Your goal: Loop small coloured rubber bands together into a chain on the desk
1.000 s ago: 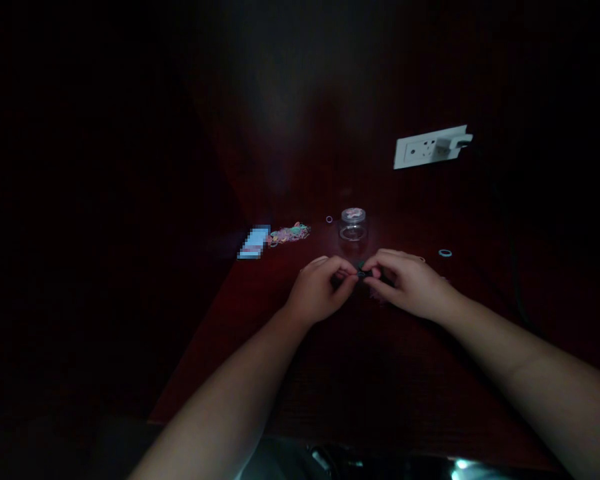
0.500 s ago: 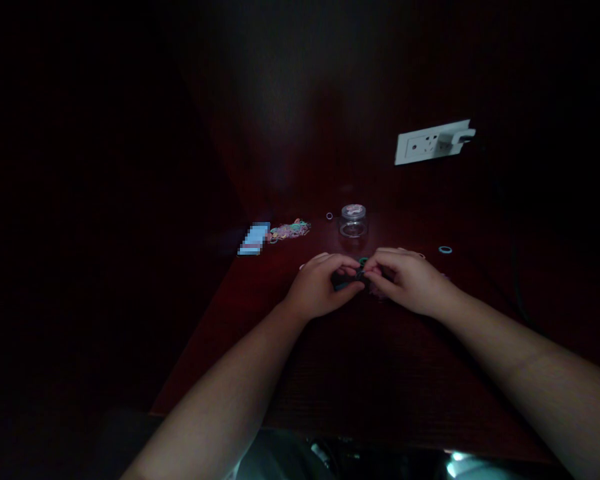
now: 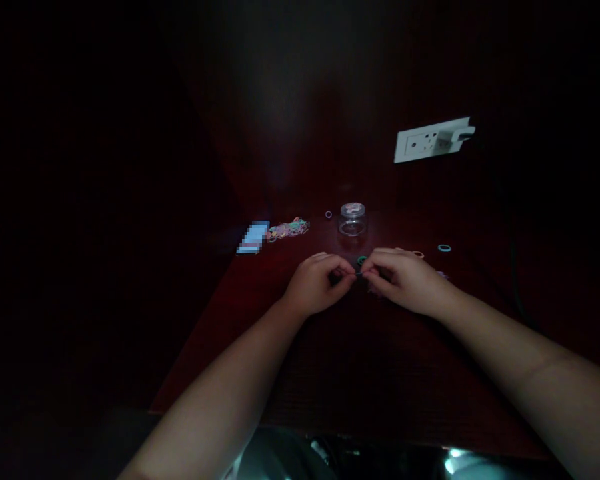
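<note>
Band (image 3: pixel 359 273) (its full shape hidden) is clamped in the tight pinch of left hand (image 3: pixel 314 283) and right hand (image 3: pixel 405 277), nearer than the jar (image 3: pixel 353 221). Green ring (image 3: pixel 361 261) lies before the jar, heap of bands (image 3: pixel 289 230) left of it, wall socket (image 3: pixel 420 145) beyond, rightward.

I see my left hand (image 3: pixel 320 283) and right hand (image 3: pixel 403 280) through the one camera on my head, which looks forward and down from above and behind my grip, far enough back to take in both forearms (image 3: pixel 530 360). My grip lies slightly below and right of the view's centre, with the table (image 3: pixel 395 373) spread around it. Beyond and above my grip the view reaches the wall (image 3: pixel 305 133), and on my side of it the table's near edge.
</note>
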`<control>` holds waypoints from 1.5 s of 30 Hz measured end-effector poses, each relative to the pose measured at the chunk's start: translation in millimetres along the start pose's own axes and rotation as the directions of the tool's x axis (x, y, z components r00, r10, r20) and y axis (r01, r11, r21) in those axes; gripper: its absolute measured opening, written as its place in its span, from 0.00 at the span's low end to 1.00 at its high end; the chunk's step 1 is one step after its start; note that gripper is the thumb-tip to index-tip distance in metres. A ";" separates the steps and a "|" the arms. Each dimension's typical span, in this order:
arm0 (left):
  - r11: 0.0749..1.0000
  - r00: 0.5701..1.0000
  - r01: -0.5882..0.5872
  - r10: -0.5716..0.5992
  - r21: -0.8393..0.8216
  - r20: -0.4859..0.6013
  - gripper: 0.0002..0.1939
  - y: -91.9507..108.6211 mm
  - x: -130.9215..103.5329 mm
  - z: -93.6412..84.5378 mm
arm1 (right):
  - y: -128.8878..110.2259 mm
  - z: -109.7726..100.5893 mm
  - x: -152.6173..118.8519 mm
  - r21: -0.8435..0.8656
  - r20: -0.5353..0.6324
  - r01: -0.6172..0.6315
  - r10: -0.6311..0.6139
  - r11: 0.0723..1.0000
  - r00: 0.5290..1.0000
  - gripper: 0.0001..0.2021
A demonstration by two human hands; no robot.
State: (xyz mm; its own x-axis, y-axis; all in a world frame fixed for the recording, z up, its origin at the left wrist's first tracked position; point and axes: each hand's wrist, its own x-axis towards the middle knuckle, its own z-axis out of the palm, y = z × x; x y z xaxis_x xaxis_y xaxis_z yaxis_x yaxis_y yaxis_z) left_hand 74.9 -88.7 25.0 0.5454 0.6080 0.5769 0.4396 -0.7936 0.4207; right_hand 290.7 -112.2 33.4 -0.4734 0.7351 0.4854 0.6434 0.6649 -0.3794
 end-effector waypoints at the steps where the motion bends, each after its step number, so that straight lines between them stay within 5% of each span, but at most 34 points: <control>1: 1.000 1.000 -0.002 0.002 -0.002 -0.004 0.01 0.1 0.1 -0.2 | -0.1 -0.2 -0.2 0.000 -0.001 -0.003 0.003 1.000 1.000 0.03; 45: 1.000 0.999 -0.024 0.025 -0.016 0.040 0.02 -0.9 -0.9 -3.1 | -0.9 -1.1 0.2 0.002 0.010 0.014 -0.014 1.000 1.000 0.05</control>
State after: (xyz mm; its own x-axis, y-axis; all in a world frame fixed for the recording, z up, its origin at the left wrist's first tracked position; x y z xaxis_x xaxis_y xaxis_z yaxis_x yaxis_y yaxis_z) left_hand 71.8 -88.7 26.2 0.5840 0.5888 0.5588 0.4151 -0.8082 0.4178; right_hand 290.6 -112.9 34.7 -0.4881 0.7272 0.4827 0.6355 0.6752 -0.3745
